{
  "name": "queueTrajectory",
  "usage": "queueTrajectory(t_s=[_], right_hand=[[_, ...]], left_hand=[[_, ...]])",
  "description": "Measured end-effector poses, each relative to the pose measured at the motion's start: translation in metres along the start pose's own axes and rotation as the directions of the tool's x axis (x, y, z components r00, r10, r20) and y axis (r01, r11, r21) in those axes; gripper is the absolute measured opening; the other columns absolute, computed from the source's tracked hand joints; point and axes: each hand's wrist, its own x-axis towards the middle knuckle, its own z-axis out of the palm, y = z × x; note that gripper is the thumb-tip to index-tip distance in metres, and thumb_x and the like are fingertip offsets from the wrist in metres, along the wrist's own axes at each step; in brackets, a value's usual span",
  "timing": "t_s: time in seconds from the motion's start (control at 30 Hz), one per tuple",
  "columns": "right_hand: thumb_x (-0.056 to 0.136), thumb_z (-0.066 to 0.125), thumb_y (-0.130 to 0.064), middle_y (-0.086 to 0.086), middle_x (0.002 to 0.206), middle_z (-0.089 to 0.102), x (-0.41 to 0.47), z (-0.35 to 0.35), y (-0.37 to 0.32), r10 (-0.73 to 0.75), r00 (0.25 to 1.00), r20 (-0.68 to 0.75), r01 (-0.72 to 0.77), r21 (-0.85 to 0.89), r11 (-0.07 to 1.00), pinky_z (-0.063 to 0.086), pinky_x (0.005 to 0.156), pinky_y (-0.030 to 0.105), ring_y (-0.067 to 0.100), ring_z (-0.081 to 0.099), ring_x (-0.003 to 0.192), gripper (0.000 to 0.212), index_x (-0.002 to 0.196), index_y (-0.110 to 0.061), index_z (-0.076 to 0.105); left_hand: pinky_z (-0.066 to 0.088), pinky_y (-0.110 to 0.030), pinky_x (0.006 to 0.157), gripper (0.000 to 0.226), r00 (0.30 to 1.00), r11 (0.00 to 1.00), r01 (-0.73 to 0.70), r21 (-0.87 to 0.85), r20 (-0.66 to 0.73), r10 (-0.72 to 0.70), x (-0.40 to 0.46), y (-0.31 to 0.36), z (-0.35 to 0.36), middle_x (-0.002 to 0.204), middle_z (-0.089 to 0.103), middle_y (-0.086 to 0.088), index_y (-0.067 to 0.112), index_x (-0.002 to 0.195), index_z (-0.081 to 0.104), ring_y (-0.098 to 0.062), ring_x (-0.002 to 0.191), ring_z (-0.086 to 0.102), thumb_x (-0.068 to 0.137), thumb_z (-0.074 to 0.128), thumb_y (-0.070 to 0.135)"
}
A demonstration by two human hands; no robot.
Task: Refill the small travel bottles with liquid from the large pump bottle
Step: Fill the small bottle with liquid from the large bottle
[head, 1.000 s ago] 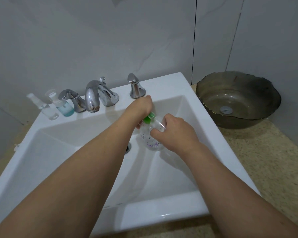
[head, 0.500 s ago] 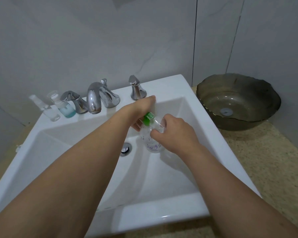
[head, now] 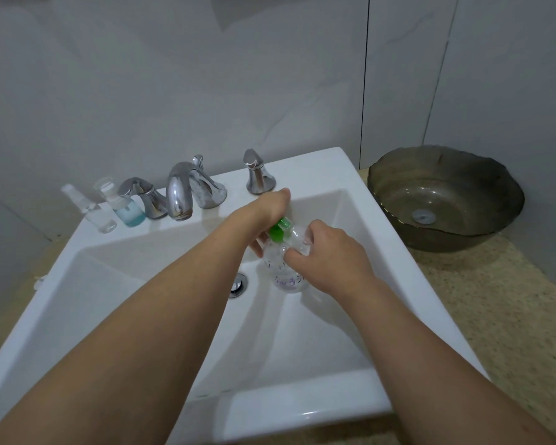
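Observation:
A clear pump bottle [head: 286, 279] with purple print and a green pump head [head: 279, 229] is held upright over the white sink [head: 302, 409]. My left hand [head: 264, 210] curls over the pump head and neck from the far side. My right hand [head: 329, 256] grips a small clear travel bottle [head: 299, 241] held against the pump's spout, its thumb lying across the big bottle's shoulder. On the sink's back ledge, at the left, stand a clear spray bottle [head: 101, 218] and a small bottle with blue liquid [head: 129, 213].
A chrome tap [head: 182, 194] with two handles [head: 143, 197] [head: 257, 176] lines the back ledge. The drain [head: 238, 284] lies just left of the pump bottle. A dark glass bowl [head: 446, 200] sits on the speckled counter [head: 501, 316] to the right. Grey tiled wall behind.
Both hands keep the same hold on the bottles over the basin. Only the view has shifted slightly.

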Motion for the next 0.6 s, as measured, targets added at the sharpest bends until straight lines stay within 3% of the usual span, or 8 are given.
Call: queueTrajectory(t_s=[0.33,0.47,0.6], right_hand=[[0.079,0.059,-0.048,-0.006,0.078,0.052,0.0,0.001,0.001,0.028,0.999,0.03,-0.028,0.003,1.0,0.037,0.064,0.033,0.025,0.054,0.077,0.034,0.091,-0.019,0.048],[0.08,0.059,-0.048,-0.007,0.077,0.051,0.0,0.002,0.002,0.013,1.0,0.024,-0.014,0.003,1.0,0.037,0.064,0.032,0.023,0.054,0.077,0.033,0.092,-0.019,0.049],[0.08,0.059,-0.049,-0.006,0.079,0.054,0.0,0.002,0.001,-0.012,1.0,-0.008,0.012,0.013,1.0,0.038,0.065,0.033,0.023,0.054,0.077,0.034,0.093,-0.019,0.05]], left_hand=[[0.055,-0.044,0.076,0.054,0.994,0.999,-0.047,-0.02,-0.101,0.045,0.002,-0.002,0.006,0.1,0.067,-0.025,0.002,0.107,0.06,-0.038,0.078,0.063,0.102,0.022,0.04],[0.054,-0.042,0.078,0.05,0.996,0.999,-0.045,-0.008,-0.079,0.044,0.004,-0.004,0.004,0.093,0.066,-0.019,0.005,0.1,0.06,-0.035,0.077,0.061,0.101,0.024,0.041],[0.056,-0.041,0.08,0.053,0.999,1.0,-0.01,0.025,0.038,0.009,0.007,-0.005,-0.005,0.096,0.07,-0.015,0.008,0.106,0.063,-0.035,0.083,0.067,0.098,0.037,0.053]])
